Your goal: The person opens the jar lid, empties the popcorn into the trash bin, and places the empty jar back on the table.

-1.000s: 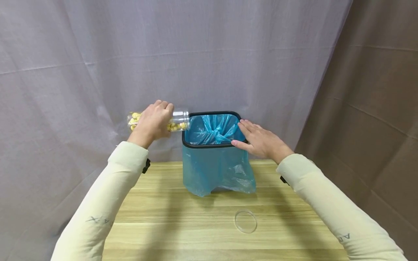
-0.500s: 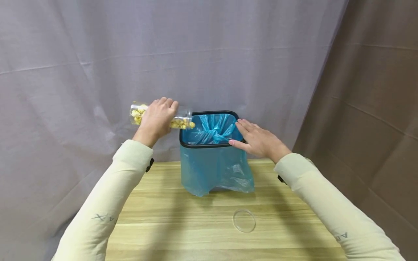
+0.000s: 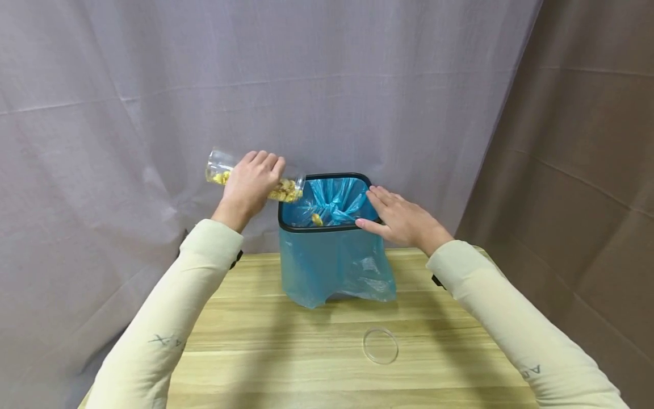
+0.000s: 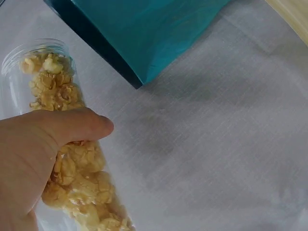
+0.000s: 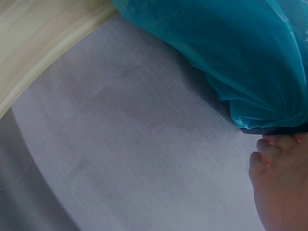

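Note:
My left hand [image 3: 252,184] grips a clear plastic jar [image 3: 219,162] of yellow popcorn [image 4: 79,178]. The jar is tilted, its open mouth lower and over the left rim of a trash can [image 3: 327,229]. One popcorn piece [image 3: 317,219] shows inside the can's opening, below the jar's mouth. A blue plastic bag [image 3: 337,264] lines the can and hangs over its outside, with a gathered knot in the middle. My right hand [image 3: 406,221] lies with straight fingers against the right side of the black rim. In the right wrist view its fingertips are right at that rim.
A clear ring [image 3: 380,346] lies on the wooden table [image 3: 306,375] in front of the can. Behind the table hangs a grey cloth [image 3: 327,102], with a darker brown cloth [image 3: 587,170] on the right.
My left hand has raised the jar's base and moved it a little right, so it tilts more steeply. A popcorn piece now shows below its mouth. The right hand stays at the rim.

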Available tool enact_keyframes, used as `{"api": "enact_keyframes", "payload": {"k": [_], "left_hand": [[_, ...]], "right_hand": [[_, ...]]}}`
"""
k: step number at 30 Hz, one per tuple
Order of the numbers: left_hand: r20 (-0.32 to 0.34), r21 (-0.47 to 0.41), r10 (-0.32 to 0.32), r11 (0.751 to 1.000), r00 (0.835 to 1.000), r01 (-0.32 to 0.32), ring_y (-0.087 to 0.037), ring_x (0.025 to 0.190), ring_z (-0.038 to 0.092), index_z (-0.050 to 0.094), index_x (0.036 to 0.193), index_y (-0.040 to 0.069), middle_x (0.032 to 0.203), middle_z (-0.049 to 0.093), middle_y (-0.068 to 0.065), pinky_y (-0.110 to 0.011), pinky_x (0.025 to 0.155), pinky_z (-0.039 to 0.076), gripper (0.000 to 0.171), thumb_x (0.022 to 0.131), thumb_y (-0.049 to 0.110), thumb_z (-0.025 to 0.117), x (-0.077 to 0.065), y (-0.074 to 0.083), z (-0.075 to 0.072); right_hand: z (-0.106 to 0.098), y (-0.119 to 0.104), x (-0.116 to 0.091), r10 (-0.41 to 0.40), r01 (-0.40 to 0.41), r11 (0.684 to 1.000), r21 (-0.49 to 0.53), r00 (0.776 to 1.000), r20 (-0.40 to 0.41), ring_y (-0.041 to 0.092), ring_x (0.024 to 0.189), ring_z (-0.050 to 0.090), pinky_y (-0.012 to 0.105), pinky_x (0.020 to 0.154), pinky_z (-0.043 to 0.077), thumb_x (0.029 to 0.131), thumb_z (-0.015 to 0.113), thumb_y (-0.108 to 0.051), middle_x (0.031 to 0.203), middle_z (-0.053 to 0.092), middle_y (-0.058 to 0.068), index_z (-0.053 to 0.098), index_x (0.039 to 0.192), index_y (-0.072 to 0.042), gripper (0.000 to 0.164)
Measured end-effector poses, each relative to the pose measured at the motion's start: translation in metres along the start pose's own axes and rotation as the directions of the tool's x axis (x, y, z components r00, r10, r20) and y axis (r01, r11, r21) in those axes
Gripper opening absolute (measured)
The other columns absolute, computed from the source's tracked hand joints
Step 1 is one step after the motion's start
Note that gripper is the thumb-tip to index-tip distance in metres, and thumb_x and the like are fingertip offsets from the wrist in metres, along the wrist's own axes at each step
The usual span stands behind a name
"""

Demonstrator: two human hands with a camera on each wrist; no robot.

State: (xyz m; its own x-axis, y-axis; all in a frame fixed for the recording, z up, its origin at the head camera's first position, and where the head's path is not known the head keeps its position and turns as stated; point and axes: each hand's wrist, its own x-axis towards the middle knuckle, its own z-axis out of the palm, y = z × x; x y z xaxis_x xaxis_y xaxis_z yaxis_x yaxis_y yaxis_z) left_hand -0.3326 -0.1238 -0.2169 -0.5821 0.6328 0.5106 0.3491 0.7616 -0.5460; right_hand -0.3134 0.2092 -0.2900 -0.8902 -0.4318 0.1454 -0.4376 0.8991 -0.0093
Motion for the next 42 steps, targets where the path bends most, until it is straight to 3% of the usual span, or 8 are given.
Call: {"api": "enact_keyframes", "payload": {"k": [9, 16, 21, 25, 30, 35, 38, 42], "left_hand": [[-0.074, 0.039, 0.058, 0.998, 0.996, -0.055, -0.03, 0.102, 0.058, 0.055, 0.117, 0.003, 0.109, 0.064, -0.012, -0.039, 0.096, 0.043, 0.043, 0.077, -0.011, 0.061, 0.002, 0.001, 0.006], [-0.024, 0.095, 0.122, 0.988, 0.992, -0.119, -0.027, 0.113, 0.056, 0.052, 0.127, 0.006, 0.121, 0.062, -0.009, -0.038, 0.106, 0.04, 0.057, 0.074, -0.007, 0.07, 0.005, 0.005, 0.002], [-0.009, 0.172, 0.177, 0.97, 0.984, -0.172, -0.027, 0.114, 0.054, 0.05, 0.131, 0.007, 0.123, 0.061, -0.008, -0.037, 0.106, 0.039, 0.063, 0.073, -0.002, 0.075, 0.008, 0.009, 0.0], [-0.04, 0.239, 0.243, 0.944, 0.969, -0.227, -0.027, 0.113, 0.053, 0.051, 0.13, 0.007, 0.122, 0.061, -0.008, -0.037, 0.106, 0.038, 0.059, 0.076, -0.002, 0.073, 0.011, 0.013, 0.0], [-0.105, 0.301, 0.333, 0.909, 0.937, -0.289, -0.027, 0.112, 0.054, 0.054, 0.128, 0.008, 0.121, 0.062, -0.007, -0.037, 0.106, 0.039, 0.051, 0.081, -0.005, 0.067, 0.015, 0.017, 0.0], [-0.12, 0.33, 0.381, 0.886, 0.917, -0.325, -0.026, 0.114, 0.054, 0.054, 0.129, 0.011, 0.123, 0.062, -0.007, -0.036, 0.108, 0.038, 0.047, 0.086, -0.005, 0.062, 0.017, 0.021, 0.001], [-0.12, 0.312, 0.375, 0.893, 0.919, -0.324, -0.026, 0.113, 0.054, 0.054, 0.129, 0.01, 0.122, 0.062, -0.007, -0.036, 0.107, 0.038, 0.045, 0.087, -0.004, 0.061, 0.019, 0.024, 0.002], [-0.075, 0.247, 0.301, 0.929, 0.951, -0.275, -0.027, 0.114, 0.053, 0.052, 0.13, 0.008, 0.122, 0.061, -0.007, -0.037, 0.107, 0.038, 0.055, 0.079, 0.0, 0.071, 0.018, 0.027, 0.002]], "right_hand": [[0.001, -0.001, -0.001, -0.007, 0.007, 1.0, 0.003, 1.0, -0.002, 0.028, 0.153, 0.008, 0.049, 0.123, 0.016, 0.087, 0.02, -0.079, 0.165, 0.007, 0.008, 0.008, 0.156, -0.012, 0.097], [0.0, 0.0, -0.002, -0.003, 0.003, 1.0, 0.007, 1.0, 0.006, 0.028, 0.153, 0.007, 0.049, 0.123, 0.016, 0.087, 0.02, -0.079, 0.165, 0.006, 0.008, 0.007, 0.156, -0.012, 0.097], [0.001, 0.001, -0.003, 0.001, -0.001, 1.0, 0.019, 1.0, 0.003, 0.028, 0.153, 0.007, 0.05, 0.122, 0.016, 0.087, 0.02, -0.079, 0.165, 0.007, 0.009, 0.008, 0.156, -0.012, 0.097], [0.001, 0.001, -0.004, 0.009, -0.009, 1.0, 0.017, 1.0, 0.011, 0.028, 0.153, 0.007, 0.05, 0.122, 0.016, 0.087, 0.02, -0.08, 0.165, 0.006, 0.009, 0.007, 0.156, -0.012, 0.098], [-0.001, 0.003, -0.005, 0.011, -0.011, 1.0, 0.016, 1.0, 0.005, 0.029, 0.152, 0.008, 0.052, 0.122, 0.016, 0.087, 0.02, -0.079, 0.165, 0.006, 0.009, 0.008, 0.156, -0.012, 0.097], [-0.001, 0.005, -0.005, 0.007, -0.007, 1.0, 0.011, 1.0, 0.005, 0.028, 0.153, 0.007, 0.051, 0.122, 0.016, 0.087, 0.019, -0.08, 0.165, 0.006, 0.008, 0.007, 0.156, -0.012, 0.097], [-0.001, 0.005, -0.005, 0.008, -0.008, 1.0, 0.009, 1.0, 0.007, 0.027, 0.153, 0.007, 0.05, 0.122, 0.017, 0.087, 0.019, -0.08, 0.165, 0.006, 0.008, 0.007, 0.156, -0.012, 0.098], [-0.001, 0.004, -0.006, 0.01, -0.01, 1.0, 0.016, 1.0, 0.006, 0.027, 0.153, 0.007, 0.05, 0.122, 0.017, 0.087, 0.02, -0.08, 0.165, 0.006, 0.008, 0.008, 0.156, -0.012, 0.097]]}}
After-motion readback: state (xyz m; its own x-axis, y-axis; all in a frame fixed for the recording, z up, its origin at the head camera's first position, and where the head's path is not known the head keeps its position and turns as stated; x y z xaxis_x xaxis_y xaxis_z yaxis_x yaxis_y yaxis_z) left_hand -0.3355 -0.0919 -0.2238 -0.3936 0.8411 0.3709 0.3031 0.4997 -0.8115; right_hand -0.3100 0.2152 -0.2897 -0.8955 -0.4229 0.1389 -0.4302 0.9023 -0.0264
